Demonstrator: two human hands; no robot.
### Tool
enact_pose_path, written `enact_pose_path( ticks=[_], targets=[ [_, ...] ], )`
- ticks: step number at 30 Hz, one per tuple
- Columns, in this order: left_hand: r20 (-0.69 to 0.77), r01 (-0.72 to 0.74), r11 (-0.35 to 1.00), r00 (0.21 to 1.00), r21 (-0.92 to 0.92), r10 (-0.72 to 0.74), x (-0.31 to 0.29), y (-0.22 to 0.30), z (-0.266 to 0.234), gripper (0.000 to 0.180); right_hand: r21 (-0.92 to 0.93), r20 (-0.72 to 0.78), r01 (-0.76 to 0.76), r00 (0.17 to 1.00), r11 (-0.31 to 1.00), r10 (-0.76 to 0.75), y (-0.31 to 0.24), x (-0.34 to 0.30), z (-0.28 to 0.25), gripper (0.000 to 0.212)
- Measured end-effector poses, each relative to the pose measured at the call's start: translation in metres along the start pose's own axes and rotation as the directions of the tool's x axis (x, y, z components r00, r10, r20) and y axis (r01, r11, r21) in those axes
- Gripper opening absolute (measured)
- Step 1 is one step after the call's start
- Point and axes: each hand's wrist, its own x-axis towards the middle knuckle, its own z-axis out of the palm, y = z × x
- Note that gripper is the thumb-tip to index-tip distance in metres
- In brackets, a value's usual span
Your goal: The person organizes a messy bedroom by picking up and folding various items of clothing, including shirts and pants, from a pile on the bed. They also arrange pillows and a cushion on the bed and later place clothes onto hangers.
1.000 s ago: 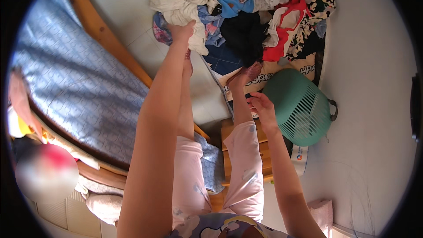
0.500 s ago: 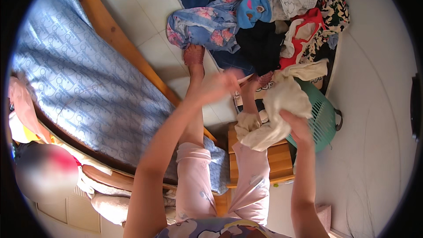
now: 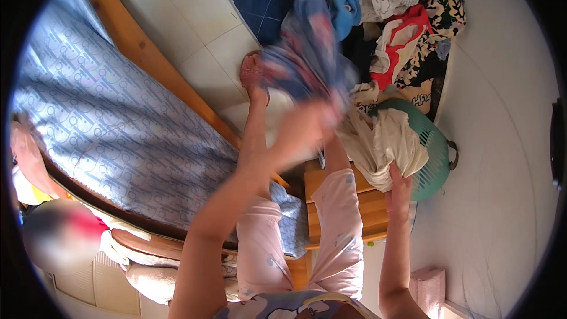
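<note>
My left hand [image 3: 307, 130] is closed on one end of a blue garment with pink flowers [image 3: 313, 47]; motion smears both. The garment hangs stretched above the floor, over the edge of the clothes pile. On the right, my right hand [image 3: 399, 186] grips a bunched cream cloth [image 3: 384, 142] at the near-left side of a green plastic basket [image 3: 434, 165]. The cloth covers much of the basket's opening, so what lies inside is hidden.
Beyond the basket lies a clothes pile with a red-and-white garment [image 3: 393, 53] and a black-and-cream patterned one [image 3: 446, 9], partly on dark blue tile-pattern matting [image 3: 260, 9]. A wooden step [image 3: 339, 218] stands by my legs. At left is a bed with a blue patterned sheet [image 3: 112, 118].
My left hand has taken hold of the blue flowered garment and lifted it off the pile toward me. The cream cloth, in my right hand, has moved lower against the basket.
</note>
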Motion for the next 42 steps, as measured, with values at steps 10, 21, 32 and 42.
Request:
enact_pose_path(
  ticks=[10,21,32,42],
  targets=[
    [-0.484,0.121,0.923,0.822,-0.366,-0.300,-0.120,0.072,0.049,0.026,-0.011,-0.099,0.081,0.992,0.997,-0.081,0.036,-0.044,-0.013,0.052],
    [0.081,0.291,0.289,0.818,-0.912,-0.570,-0.157,0.045,0.092,0.040,-0.654,0.589,0.579,0.794,0.487,-0.153,0.039,-0.115,0.054,0.047],
    [-0.096,0.013,0.118,0.502,-0.993,-0.859,-0.126,-0.007,0.065,0.042,-0.753,0.393,0.649,0.570,0.103,-0.722,-0.029,0.177,0.103,0.093],
    [-0.013,0.141,0.120,0.595,-0.983,-0.804,-0.110,0.003,0.059,0.032,-0.553,0.542,0.634,0.767,0.540,-0.345,-0.035,0.202,0.081,0.069]
  ],
)
